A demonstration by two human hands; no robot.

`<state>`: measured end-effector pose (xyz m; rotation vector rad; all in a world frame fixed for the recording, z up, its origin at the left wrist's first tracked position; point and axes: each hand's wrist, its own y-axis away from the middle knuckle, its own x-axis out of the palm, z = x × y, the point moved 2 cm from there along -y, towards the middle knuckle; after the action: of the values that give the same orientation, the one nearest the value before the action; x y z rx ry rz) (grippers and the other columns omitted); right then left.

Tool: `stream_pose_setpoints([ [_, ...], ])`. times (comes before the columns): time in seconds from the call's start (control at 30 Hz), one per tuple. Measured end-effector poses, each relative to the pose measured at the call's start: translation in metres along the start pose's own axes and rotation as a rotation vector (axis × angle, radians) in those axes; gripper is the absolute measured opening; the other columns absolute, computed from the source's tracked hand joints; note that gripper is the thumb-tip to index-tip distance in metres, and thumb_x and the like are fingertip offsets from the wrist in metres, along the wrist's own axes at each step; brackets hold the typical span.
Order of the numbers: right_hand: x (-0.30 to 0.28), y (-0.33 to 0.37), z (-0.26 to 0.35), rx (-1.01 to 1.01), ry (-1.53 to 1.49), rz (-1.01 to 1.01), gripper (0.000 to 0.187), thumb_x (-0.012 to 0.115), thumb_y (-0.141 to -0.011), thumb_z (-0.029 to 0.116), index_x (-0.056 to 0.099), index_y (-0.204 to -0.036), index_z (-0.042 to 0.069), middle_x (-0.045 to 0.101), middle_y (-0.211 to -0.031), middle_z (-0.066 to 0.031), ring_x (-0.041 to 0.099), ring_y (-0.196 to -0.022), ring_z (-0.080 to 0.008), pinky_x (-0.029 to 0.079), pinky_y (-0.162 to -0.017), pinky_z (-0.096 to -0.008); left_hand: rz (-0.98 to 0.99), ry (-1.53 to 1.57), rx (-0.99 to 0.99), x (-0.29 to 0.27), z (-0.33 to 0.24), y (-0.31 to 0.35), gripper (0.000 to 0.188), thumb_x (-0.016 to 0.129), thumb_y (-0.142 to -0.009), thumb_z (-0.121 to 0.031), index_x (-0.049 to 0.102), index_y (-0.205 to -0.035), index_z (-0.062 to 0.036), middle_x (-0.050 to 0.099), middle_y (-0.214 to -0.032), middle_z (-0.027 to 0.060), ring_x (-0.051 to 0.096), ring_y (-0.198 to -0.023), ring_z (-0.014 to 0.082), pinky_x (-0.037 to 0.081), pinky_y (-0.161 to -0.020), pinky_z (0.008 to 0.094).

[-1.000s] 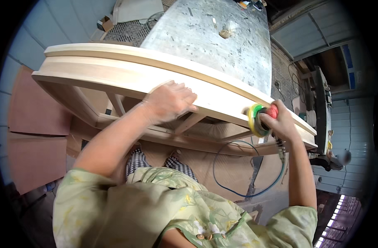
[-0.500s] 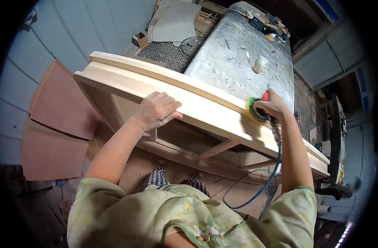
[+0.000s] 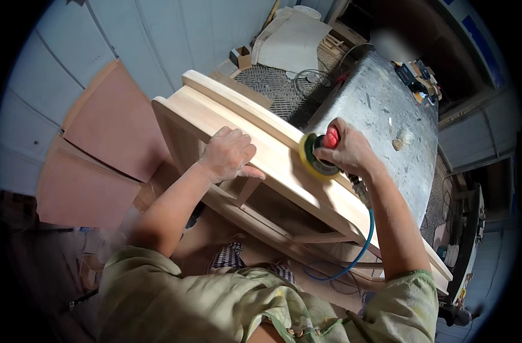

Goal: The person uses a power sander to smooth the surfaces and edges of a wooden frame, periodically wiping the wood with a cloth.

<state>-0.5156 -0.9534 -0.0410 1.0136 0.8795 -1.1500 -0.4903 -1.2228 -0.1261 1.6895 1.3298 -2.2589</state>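
Note:
A long pale wooden frame (image 3: 272, 162), with a stepped moulding along its far side and crossbars below, lies slantwise before me. My left hand (image 3: 228, 154) grips its near edge, fingers curled on the top face and thumb stretched along the rim. In my right hand (image 3: 350, 147) is an air sander (image 3: 317, 157) with a red top and a yellow-green round pad. The pad is tilted at the far side of the frame by the moulding; whether it touches the wood I cannot tell. A blue air hose (image 3: 368, 231) runs down from the sander's fitting.
Beyond the frame stands a grey, stained worktable (image 3: 381, 114) with small boxes (image 3: 416, 77) at its far end. Pinkish curved panels (image 3: 115, 123) lean on the wall at left. An open carton (image 3: 241, 58) and a pale sheet (image 3: 292, 43) lie farther back.
The sander has moved left along the frame in my right hand. My view has turned, so the frame and worktable sit farther right. My left hand stays on the frame's edge.

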Motion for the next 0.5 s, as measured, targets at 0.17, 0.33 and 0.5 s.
stream_pose_setpoints([
  [0.17,0.003,-0.061,0.043,0.064,-0.034,0.025,0.057,0.082,-0.066,0.036,0.056,-0.107,0.005,0.066,-0.096,-0.0178,0.064,-0.089,-0.0304,0.051,-0.080,-0.0397,-0.087,0.051,0.012,0.008,-0.002,-0.006,0.054,0.062,-0.071,-0.064,0.049,-0.063,-0.0128,0.046,-0.068,0.0022,0.049,-0.066,0.0199,0.042,-0.064,0.0326],
  [0.33,0.006,-0.064,0.077,-0.024,-0.070,0.083,0.055,0.081,-0.067,0.035,0.056,-0.105,0.005,0.065,-0.094,-0.0173,0.064,-0.088,-0.0304,0.050,-0.079,-0.0391,-0.090,0.055,-0.009,0.010,0.001,0.000,0.054,0.059,-0.073,-0.066,0.051,-0.063,-0.0140,0.046,-0.069,0.0021,0.048,-0.070,0.0202,0.040,-0.065,0.0329],
  [0.5,0.007,-0.080,0.065,0.020,-0.004,0.084,0.062,0.081,-0.066,0.040,0.056,-0.109,0.004,0.066,-0.094,-0.0167,0.065,-0.088,-0.0294,0.050,-0.081,-0.0378,-0.158,0.089,0.002,0.013,-0.002,-0.001,0.053,0.051,-0.083,-0.064,0.050,-0.065,-0.0140,0.044,-0.068,0.0024,0.048,-0.067,0.0195,0.039,-0.063,0.0324],
])
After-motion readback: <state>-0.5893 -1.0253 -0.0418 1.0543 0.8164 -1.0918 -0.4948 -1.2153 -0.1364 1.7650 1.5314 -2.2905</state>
